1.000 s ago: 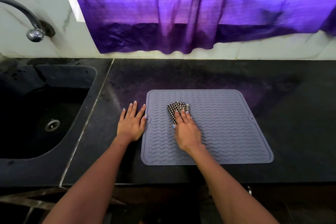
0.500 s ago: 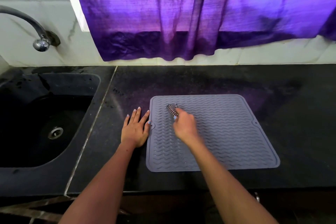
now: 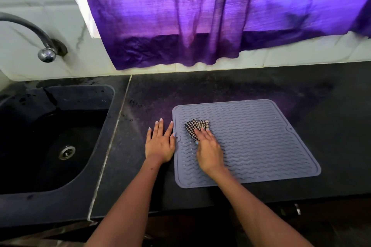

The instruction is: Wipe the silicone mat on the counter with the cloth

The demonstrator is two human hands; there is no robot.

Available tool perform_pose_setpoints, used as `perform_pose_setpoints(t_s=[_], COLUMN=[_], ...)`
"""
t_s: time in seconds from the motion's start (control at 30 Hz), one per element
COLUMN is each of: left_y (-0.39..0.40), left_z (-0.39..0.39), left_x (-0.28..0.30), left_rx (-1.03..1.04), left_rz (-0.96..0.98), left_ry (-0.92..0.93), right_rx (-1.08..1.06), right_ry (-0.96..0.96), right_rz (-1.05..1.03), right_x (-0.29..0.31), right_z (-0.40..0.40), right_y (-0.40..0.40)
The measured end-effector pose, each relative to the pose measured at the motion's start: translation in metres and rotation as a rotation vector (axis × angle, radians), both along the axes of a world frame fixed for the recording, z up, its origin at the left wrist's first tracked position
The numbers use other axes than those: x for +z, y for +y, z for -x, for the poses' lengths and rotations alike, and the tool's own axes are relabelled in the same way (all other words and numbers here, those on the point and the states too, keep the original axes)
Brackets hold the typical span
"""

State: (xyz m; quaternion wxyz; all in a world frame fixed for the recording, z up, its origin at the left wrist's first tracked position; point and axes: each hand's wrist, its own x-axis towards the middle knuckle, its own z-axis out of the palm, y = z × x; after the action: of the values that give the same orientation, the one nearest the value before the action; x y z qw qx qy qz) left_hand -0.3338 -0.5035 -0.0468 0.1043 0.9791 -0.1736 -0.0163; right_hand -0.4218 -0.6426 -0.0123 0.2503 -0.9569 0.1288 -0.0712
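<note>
Fingers of our right hand point(image 3: 208, 151) lie flat, pressing the cloth point(image 3: 196, 127) onto the mat's point(image 3: 261, 140) near-left part to scrub it, while our left hand point(image 3: 160, 142), spread on the counter point(image 3: 230, 86), touches the mat's edge to steady it.

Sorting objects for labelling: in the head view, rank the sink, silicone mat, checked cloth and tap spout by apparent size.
Largest to smallest:
1. sink, though it is cut off at the left edge
2. silicone mat
3. tap spout
4. checked cloth, partly under the right hand
</note>
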Motion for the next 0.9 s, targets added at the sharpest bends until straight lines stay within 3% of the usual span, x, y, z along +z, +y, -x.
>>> perform_pose_setpoints(t_s=[0.17, 0.3, 0.4, 0.47, 0.77, 0.9], left_y=[0.001, 0.002, 0.002, 0.002, 0.001, 0.002], left_z=[-0.001, -0.003, -0.004, -0.003, -0.001, -0.003], left_x=[0.001, 0.0, 0.001, 0.0, 0.002, 0.011], left_rx=[0.0, -0.006, -0.012, -0.013, -0.01, -0.028], left_rz=[-0.01, 0.001, 0.001, 0.006, -0.032, -0.027], left_ry=[0.019, 0.013, 0.018, 0.011, 0.019, 0.106], right_rx=[-0.251, -0.119, -0.017, -0.014, 0.177, 0.212], right_ry=[0.017, 0.017, 0.045, 0.047, 0.084, 0.087], right_rz=[-0.367, -0.216, 0.132, 0.24, 0.234, -0.005], right_x=[0.036, 0.029, -0.006, -0.02, -0.01, 0.008], right_z=[-0.013, -0.002, 0.018, 0.024, 0.019, 0.012], right_y=[0.008, 0.031, 0.061, 0.067, 0.05, 0.028])
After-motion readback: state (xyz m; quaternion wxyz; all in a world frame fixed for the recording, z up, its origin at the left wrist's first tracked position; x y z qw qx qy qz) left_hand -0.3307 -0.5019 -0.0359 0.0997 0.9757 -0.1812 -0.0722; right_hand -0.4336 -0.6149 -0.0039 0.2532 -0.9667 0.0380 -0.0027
